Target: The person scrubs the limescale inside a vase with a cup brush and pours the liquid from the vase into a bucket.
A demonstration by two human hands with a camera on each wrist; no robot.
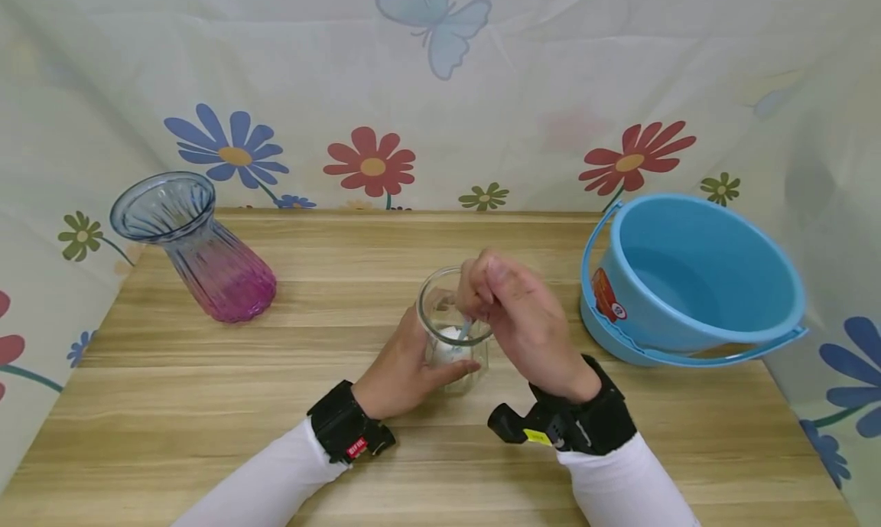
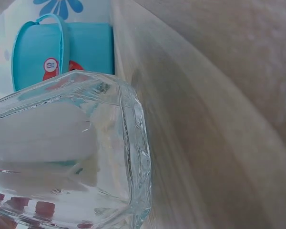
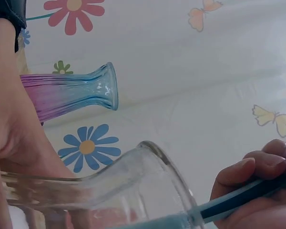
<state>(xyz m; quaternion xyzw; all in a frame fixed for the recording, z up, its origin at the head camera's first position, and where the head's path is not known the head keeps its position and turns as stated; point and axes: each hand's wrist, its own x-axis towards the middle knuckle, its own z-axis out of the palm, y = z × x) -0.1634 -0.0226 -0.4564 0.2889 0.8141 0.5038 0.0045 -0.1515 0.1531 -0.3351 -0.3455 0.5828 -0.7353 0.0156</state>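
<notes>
A clear glass vase (image 1: pixel 476 370) with a flared rim stands at the middle of the table. My left hand (image 1: pixel 402 366) grips it from the left, thumb across the near side. My right hand (image 1: pixel 526 320) is above the rim, its fingers curled round the blue handle (image 3: pixel 243 198) of a sponge brush. The white head (image 2: pixel 43 133) of this brush sits inside the vase, seen through the glass in the left wrist view. Its exact shape is blurred by the thick glass.
A blue-to-pink ribbed glass vase (image 1: pixel 220 271) stands at the back left. To the right is a light blue bucket (image 1: pixel 640 305) with its handle lowered. Behind the wooden table (image 1: pixel 310 435) hangs a flower-printed curtain (image 1: pixel 537 53).
</notes>
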